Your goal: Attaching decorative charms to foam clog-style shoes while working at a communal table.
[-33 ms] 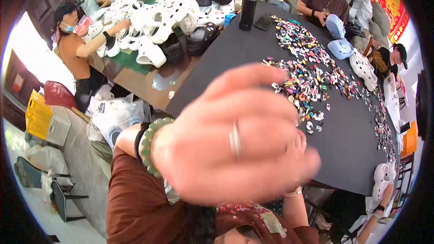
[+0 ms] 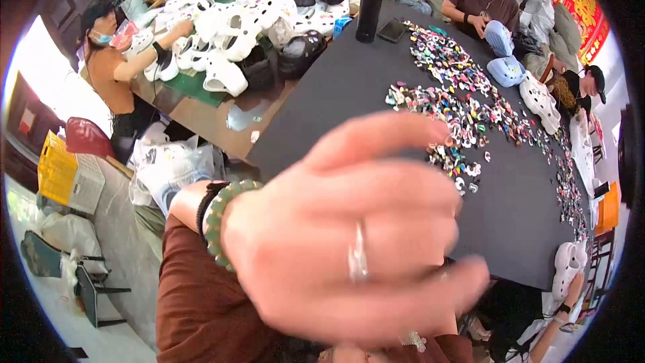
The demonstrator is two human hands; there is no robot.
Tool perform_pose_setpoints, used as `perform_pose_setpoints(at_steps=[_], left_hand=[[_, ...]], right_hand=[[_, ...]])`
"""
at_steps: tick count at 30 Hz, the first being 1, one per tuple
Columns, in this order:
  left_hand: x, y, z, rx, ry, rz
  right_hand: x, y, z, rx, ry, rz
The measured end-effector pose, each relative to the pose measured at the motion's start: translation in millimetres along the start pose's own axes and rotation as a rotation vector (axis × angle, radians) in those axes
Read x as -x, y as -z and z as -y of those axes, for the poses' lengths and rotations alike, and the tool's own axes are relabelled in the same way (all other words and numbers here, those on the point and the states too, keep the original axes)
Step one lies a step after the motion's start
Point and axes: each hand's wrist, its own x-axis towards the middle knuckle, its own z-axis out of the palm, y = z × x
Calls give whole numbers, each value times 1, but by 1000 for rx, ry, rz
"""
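Note:
My left hand (image 2: 339,245) is raised close to the camera and fills the middle of the view, somewhat blurred by motion. It wears a ring, a green bead bracelet and a dark band. Its fingers are loosely bent and apart, with nothing visible in them. Behind it lies the dark table (image 2: 510,222), strewn with small colourful shoe charms (image 2: 463,117). My right hand is hidden behind the left; only part of my brown right sleeve (image 2: 453,349) shows low down.
Across the table a person handles light blue clogs (image 2: 505,70); a white clog (image 2: 539,103) lies nearby. Another person's hand holds a white clog (image 2: 569,269) at the right. A black bottle (image 2: 369,13) and phone (image 2: 392,31) stand far off. White clogs (image 2: 232,33) heap on the left table.
My left hand has moved a little down and its fingers look more spread. My right hand's fingers and wrist, partly seen before, are now covered.

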Motion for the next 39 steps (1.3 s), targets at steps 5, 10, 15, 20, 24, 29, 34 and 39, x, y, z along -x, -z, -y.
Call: perform_pose_setpoints(at_steps=[5, 10, 15, 20, 24, 29, 34, 39], left_hand=[[-7, 8, -72, 15, 319, 182], [-14, -4, -61, 154, 283, 280], [-5, -4, -70, 290, 219, 356], [-13, -28, -76, 401, 120, 435], [4, -55, -77, 424, 128, 465], [114, -110, -59, 399, 582, 691], [191, -99, -47, 269, 902, 531], [213, -76, -41, 138, 1043, 528]], right_hand=[[5, -6, -2, -9, 24, -24], [11, -31, -30, 9, 103, -146], [2, -42, -50, -21, 389, -156], [17, -31, -48, -7, 173, -258], [16, -26, -13, -25, 152, -203], [15, -15, -22, -116, 152, -101], [11, -3, -25, -115, 109, -98], [10, -7, -15, -280, 79, -204]])
